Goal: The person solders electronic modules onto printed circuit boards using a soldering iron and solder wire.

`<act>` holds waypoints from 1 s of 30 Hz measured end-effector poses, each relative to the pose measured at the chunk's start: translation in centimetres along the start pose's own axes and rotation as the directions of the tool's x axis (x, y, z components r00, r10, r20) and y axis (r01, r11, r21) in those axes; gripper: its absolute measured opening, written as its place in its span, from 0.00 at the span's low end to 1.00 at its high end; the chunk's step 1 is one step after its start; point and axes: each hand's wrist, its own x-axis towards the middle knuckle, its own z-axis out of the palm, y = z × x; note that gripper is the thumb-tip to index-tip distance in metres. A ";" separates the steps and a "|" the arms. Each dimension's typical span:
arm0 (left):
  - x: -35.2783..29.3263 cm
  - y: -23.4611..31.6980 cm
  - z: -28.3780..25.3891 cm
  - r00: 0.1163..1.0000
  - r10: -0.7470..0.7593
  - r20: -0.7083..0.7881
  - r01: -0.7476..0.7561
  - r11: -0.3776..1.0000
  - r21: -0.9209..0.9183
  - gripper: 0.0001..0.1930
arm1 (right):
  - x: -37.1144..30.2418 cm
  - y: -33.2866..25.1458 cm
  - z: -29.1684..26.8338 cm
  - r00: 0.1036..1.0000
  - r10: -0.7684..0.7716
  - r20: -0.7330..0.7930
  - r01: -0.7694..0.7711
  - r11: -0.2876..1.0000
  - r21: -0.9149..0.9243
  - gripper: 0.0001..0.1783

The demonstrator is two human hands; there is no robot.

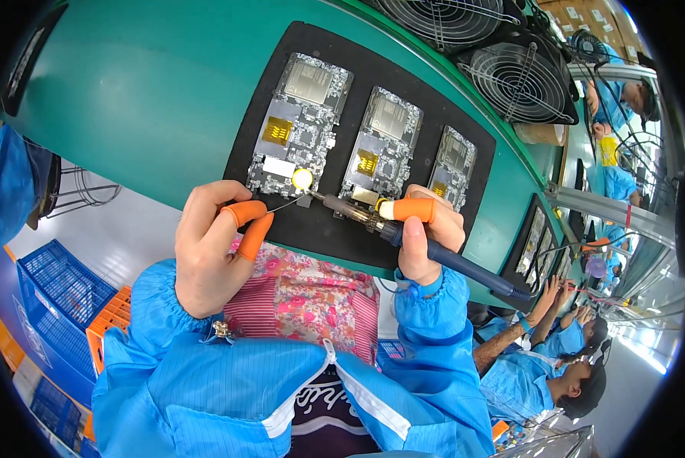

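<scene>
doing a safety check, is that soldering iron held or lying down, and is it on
Held: the right hand grips the soldering iron, its tip near the lower edge of a circuit board. On or off: cannot tell.

A blue, pinstriped, zip-front smock (213, 382) with gathered cuffs (186, 299) is worn. Orange finger cots (254, 238) are fitted on both hands (205, 256) (445, 233).

green workbench (152, 99), pale floor (140, 229)
</scene>
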 end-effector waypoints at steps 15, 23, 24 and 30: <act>0.1 -0.1 0.5 0.999 0.023 0.026 -0.023 1.000 0.011 0.12 | -0.1 0.6 0.3 0.995 -0.061 0.073 0.064 0.997 -0.031 0.17; 0.6 -0.6 2.0 0.991 0.130 0.023 -0.130 0.991 0.030 0.11 | 0.4 0.6 -0.1 0.988 -0.090 0.128 0.092 0.996 -0.010 0.07; 0.7 -0.6 2.1 0.988 0.154 0.027 -0.155 0.987 0.034 0.11 | 0.4 0.6 -0.1 0.988 -0.099 0.122 0.101 0.995 -0.008 0.07; 0.8 -0.4 2.1 0.985 0.167 0.049 -0.171 0.982 0.079 0.12 | 0.4 0.2 -0.1 0.990 -0.065 0.126 0.069 0.997 -0.029 0.07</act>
